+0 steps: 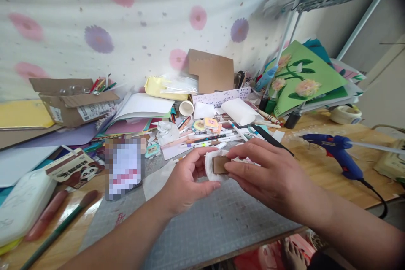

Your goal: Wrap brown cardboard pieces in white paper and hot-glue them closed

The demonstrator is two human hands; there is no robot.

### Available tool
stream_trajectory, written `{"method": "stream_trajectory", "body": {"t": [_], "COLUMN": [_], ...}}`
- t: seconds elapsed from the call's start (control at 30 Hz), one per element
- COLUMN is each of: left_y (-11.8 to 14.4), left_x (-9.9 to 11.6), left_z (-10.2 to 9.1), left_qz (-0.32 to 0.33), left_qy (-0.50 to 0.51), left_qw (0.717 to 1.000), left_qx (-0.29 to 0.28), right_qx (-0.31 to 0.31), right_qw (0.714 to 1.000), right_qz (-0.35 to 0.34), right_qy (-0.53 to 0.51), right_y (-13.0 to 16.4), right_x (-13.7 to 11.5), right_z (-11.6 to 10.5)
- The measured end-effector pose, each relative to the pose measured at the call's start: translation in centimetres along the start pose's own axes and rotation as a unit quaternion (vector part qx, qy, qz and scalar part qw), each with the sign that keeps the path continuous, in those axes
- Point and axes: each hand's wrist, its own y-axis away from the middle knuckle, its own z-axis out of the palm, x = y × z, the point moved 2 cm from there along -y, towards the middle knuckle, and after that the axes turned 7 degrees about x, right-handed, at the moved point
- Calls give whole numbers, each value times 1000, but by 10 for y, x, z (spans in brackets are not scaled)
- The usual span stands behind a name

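Observation:
Both my hands meet above a grey cutting mat [209,228] on a cluttered craft table. My left hand [186,183] pinches the edge of a round white cotton pad [210,168] between thumb and fingers. My right hand [268,175] comes in from the right and presses a small brown cardboard piece [219,164] onto the pad, its fingers over the piece's right side. Part of the pad is hidden behind my right fingers.
A blue glue gun [337,152] lies on the wooden tabletop at the right, its cord running off the edge. Pens, markers and paper scraps [205,135] crowd the area behind my hands. An open cardboard box [74,99] sits at the left, a green flower card [300,78] at the right.

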Motion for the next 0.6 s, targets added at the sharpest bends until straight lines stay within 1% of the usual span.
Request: {"method": "stream_trajectory", "body": {"t": [0.23,0.43,0.6], "left_y": [1,0,2], "left_x": [0,1,-2], "left_z": [1,2,1], "left_qz": [7,15,24], "left_qy": [-10,-12,-17], "left_qw": [1000,1000,1000], "left_qx": [-16,-23,-8], "right_qx": [2,7,-26], "right_qw": [1000,1000,1000], "right_qz": [-6,-4,9], "right_qy": [17,-15,-12], "right_y": [0,0,0], "right_x": [-3,-4,-6], "right_z": [-2,-4,1]}}
